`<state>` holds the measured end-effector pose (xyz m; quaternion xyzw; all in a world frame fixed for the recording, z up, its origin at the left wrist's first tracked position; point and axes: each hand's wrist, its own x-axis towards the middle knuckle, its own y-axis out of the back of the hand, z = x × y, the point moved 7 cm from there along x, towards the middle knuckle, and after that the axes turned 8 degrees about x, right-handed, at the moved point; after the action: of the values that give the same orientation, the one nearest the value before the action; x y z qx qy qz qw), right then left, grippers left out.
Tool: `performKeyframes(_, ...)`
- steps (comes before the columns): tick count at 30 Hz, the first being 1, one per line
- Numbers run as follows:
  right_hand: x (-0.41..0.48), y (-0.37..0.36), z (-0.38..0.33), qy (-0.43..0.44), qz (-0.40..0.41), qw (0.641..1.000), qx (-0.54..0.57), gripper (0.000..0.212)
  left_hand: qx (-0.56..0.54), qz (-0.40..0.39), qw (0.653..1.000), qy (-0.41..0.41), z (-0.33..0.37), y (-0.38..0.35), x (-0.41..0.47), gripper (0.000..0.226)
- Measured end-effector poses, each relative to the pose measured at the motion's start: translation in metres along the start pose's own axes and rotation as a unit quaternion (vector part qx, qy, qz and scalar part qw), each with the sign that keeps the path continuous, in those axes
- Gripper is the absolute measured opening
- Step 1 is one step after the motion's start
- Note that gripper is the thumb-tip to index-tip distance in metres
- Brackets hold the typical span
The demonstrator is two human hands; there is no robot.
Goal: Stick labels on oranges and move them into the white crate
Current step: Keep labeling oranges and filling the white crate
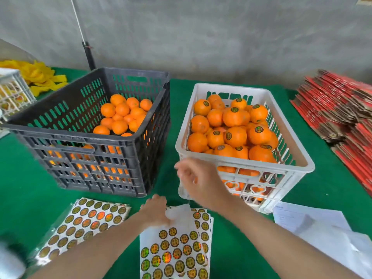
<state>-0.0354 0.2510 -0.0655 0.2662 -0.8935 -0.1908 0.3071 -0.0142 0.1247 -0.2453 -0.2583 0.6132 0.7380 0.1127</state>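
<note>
Black crate (80, 140): stands far left on the green-covered bench (20, 188) and holds unlabelled oranges (119, 126), piled toward its right side.

White crate (261, 164): stands just right of the black crate, apart from it, and is filled close to the rim with labelled oranges (235, 135). Each visible label is a round dark sticker.

Label sheet (175, 248): lies at near centre on top of further sheets. Its far part is bare backing and its near part still carries rows of round labels. A second stack of label sheets (84, 222) lies to the left.

Left hand (155, 210): released, fingers laid on the far-left corner of the label sheet, holding it down on the bench.

Right hand (193, 178): raised in front of the near-left corner of the white crate and motion-blurred. Cannot tell whether its fingers pinch a label or hold nothing.

White papers (312, 222) lie at near right, and flattened red cartons (342, 109) are stacked at far right
</note>
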Motion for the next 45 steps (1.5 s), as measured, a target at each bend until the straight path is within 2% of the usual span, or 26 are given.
performKeyframes(2, -0.022, -0.035, 0.028, -0.079, -0.098, 0.992, -0.022, 0.022, 0.059, 0.001, 0.998, 0.028, -0.004, -0.003, 0.003, 0.087)
performKeyframes(6, -0.052, -0.065, 0.074, -0.198, -0.162, 0.965, -0.060, 0.027, -0.010, 0.014, 1.000, 0.001, -0.003, 0.001, 0.006, 0.085)
performKeyframes(7, -0.056, -0.068, 0.082, -0.223, -0.166, 0.958, -0.065, 0.028, -0.024, 0.015, 1.000, -0.009, -0.003, 0.005, 0.005, 0.078)
performKeyframes(9, -0.065, -0.070, 0.094, -0.257, -0.170, 0.948, -0.078, 0.028, -0.062, 0.013, 0.997, -0.033, -0.002, 0.014, 0.003, 0.039)
performKeyframes(10, -0.067, -0.070, 0.097, -0.264, -0.170, 0.946, -0.080, 0.027, -0.096, 0.000, 0.994, -0.043, -0.001, 0.017, 0.002, 0.030)
performKeyframes(12, -0.070, -0.070, 0.097, -0.255, -0.165, 0.950, -0.068, 0.023, -0.175, -0.042, 0.982, -0.052, -0.002, 0.019, 0.000, 0.038)
performKeyframes(14, -0.072, -0.072, 0.091, -0.233, -0.162, 0.957, -0.060, 0.017, -0.250, -0.074, 0.964, -0.058, -0.001, 0.025, -0.006, 0.024)
performKeyframes(16, -0.075, -0.074, 0.084, -0.213, -0.156, 0.962, -0.076, 0.014, -0.329, -0.140, 0.931, -0.079, 0.004, 0.025, -0.015, 0.006)
performKeyframes(17, -0.075, -0.074, 0.081, -0.204, -0.146, 0.964, -0.089, 0.017, -0.358, -0.168, 0.914, -0.088, 0.006, 0.026, -0.018, 0.017)
performKeyframes(19, -0.077, -0.071, 0.075, -0.174, -0.113, 0.973, -0.104, 0.017, -0.380, -0.198, 0.897, -0.106, 0.008, 0.026, -0.021, 0.027)
performKeyframes(23, -0.076, -0.067, 0.056, -0.101, -0.079, 0.981, -0.148, 0.019, -0.393, -0.203, 0.889, -0.114, 0.007, 0.032, -0.022, 0.015)
performKeyframes(26, -0.074, -0.066, 0.037, 0.012, -0.047, 0.975, -0.217, 0.008, -0.402, -0.220, 0.884, -0.090, 0.006, 0.030, -0.021, 0.010)
performKeyframes(29, -0.078, -0.068, 0.032, 0.081, -0.034, 0.962, -0.260, 0.024, -0.413, -0.250, 0.873, -0.064, 0.008, 0.023, -0.022, 0.009)
performKeyframes(33, -0.087, -0.071, 0.034, 0.088, -0.047, 0.956, -0.276, 0.027, -0.388, -0.253, 0.885, -0.045, 0.012, 0.017, -0.020, 0.016)
performKeyframes(36, -0.090, -0.070, 0.028, 0.077, -0.037, 0.961, -0.263, 0.021, -0.377, -0.253, 0.889, -0.055, 0.018, 0.017, -0.016, 0.011)
performKeyframes(37, -0.091, -0.068, 0.029, 0.054, -0.021, 0.968, -0.243, 0.017, -0.370, -0.255, 0.891, -0.070, 0.020, 0.019, -0.014, 0.010)
performKeyframes(40, -0.096, -0.059, 0.040, -0.040, 0.026, 0.982, -0.183, 0.025, -0.353, -0.265, 0.890, -0.110, 0.026, 0.022, -0.011, 0.007)
performKeyframes(45, -0.094, -0.059, 0.034, 0.003, 0.025, 0.981, -0.192, 0.024, -0.326, -0.268, 0.900, -0.108, 0.030, 0.023, -0.008, 0.006)
